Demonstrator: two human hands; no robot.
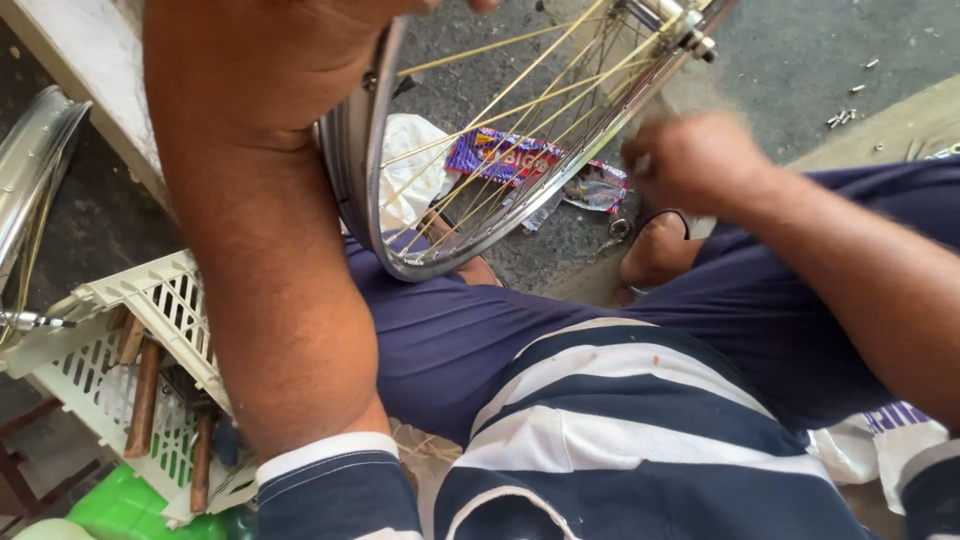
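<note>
- The bicycle wheel stands upright over the person's lap, its lower rim resting near the knee; the hub sits at the top edge of view.
- Judged stiff at the metal rim, fairly light, smooth and a bit slippery; the thin spokes look bendable, so the rim is the safer hold.
- The left hand reaches to the rim's top; its fingers are cut off, so their state cannot be told.
- The right hand is blurred at the rim's right side, fingers bunched as if pinching something small.
- A crumpled purple-and-red wrapper lies on the ground behind the spokes.
- A white plastic crate sits at the left.
</note>
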